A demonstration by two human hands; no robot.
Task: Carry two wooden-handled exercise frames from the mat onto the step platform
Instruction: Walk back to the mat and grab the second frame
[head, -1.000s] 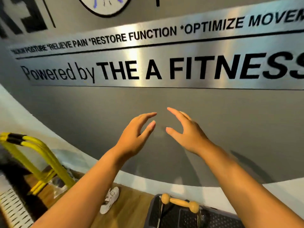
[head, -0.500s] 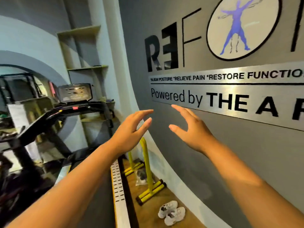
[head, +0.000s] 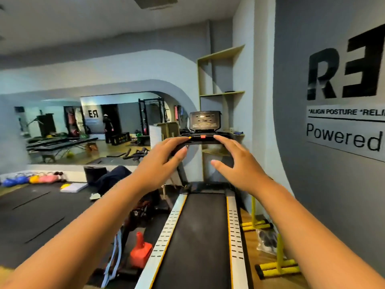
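Both hands up in front of the camera, empty. Left hand (head: 161,161) and right hand (head: 237,163) face each other, fingers spread and curled, grip wide on both, nothing held. Landmark: treadmill (head: 200,236), straight ahead, belt running away from camera. Hands hover above its belt and in line of sight with its console (head: 205,122), not touching it as far as I can tell. Task things: wooden-handled frames and step platform not in this view, location can't be told. Right of the treadmill, on the wood floor by the grey wall: yellow parallette bars (head: 277,265), a second yellow pair (head: 255,222) further along. Left of the treadmill: red kettlebell (head: 141,250) just beside its side rail, black floor mats (head: 41,215) further left. Beyond the mats, a wall mirror (head: 83,130). Behind the console, an open wall shelf (head: 221,76).
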